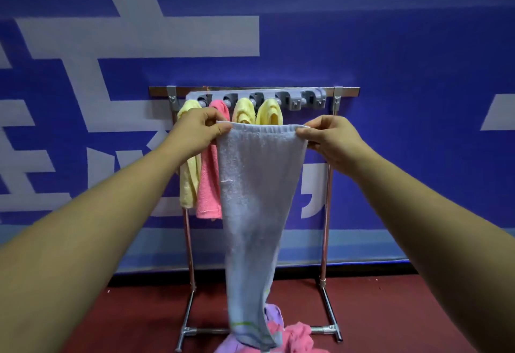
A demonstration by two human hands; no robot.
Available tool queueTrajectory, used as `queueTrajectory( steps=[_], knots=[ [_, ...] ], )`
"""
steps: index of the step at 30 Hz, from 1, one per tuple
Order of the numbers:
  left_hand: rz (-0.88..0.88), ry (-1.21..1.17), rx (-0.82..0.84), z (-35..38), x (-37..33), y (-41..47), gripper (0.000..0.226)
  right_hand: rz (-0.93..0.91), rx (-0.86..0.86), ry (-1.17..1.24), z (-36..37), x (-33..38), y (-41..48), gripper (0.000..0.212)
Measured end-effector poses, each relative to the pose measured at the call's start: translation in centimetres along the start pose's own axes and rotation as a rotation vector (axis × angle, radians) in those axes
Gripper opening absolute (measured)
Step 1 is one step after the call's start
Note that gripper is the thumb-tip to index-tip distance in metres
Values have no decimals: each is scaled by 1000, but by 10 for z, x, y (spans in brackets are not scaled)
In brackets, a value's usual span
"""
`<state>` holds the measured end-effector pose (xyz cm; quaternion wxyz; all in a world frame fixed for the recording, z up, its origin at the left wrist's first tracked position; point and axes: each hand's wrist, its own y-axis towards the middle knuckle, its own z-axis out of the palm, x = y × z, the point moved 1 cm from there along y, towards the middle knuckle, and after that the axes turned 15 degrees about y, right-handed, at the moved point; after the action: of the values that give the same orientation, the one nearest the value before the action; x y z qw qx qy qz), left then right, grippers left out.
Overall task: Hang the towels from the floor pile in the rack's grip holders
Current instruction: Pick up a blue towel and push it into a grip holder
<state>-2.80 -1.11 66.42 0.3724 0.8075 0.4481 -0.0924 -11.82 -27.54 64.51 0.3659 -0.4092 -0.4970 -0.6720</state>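
Towel, pale blue (257, 199): item in hand, being held spread by its top hem in front of the rack (328, 185), lower end trailing down to the floor pile (289, 336) between the rack's feet.

Left hand (199, 126): pinching the hem's left corner, thumb over the front, fingers behind.

Right hand (330, 136): pinching the hem's right corner the same way; both hands closed on cloth.

Holder strip, grey (255, 98): hanging along the rack's top rail. Four holders from the left end are gripping towels: yellow towel (188, 174), pink towel (209, 185), and two more yellow ones largely hidden behind the blue cloth. The holders at the right end (295, 101) appear free.

Handling advice, as judgement: the hem is being held too wide for one grip. Gathering it into a narrow bunch, or folding a corner into a thick tuft, should suit the next free holder rightward. Pushing the tuft firmly up into the grip, then letting go one hand at a time, should check that it holds. Lifting the tail off the pile first would likely avoid dragging other towels.
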Motion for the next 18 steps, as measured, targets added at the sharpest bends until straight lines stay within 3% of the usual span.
queueTrajectory(
  steps=[6, 9, 12, 18],
  knots=[
    [115, 182, 104, -12, -3, -8, 8, -36, -5, -25, -4, 0, 2, 13],
    [146, 94, 188, -18, -7, -16, 9, -19, -16, -100, -6, -1, 2, 22],
    [186, -90, 333, -23, -18, -28, 17, 8, -9, -179, -5, -1, -2, 12],
    [250, -112, 580, -22, -41, -48, 21, 44, -64, -255, -5, -1, -5, 19]
  ],
)
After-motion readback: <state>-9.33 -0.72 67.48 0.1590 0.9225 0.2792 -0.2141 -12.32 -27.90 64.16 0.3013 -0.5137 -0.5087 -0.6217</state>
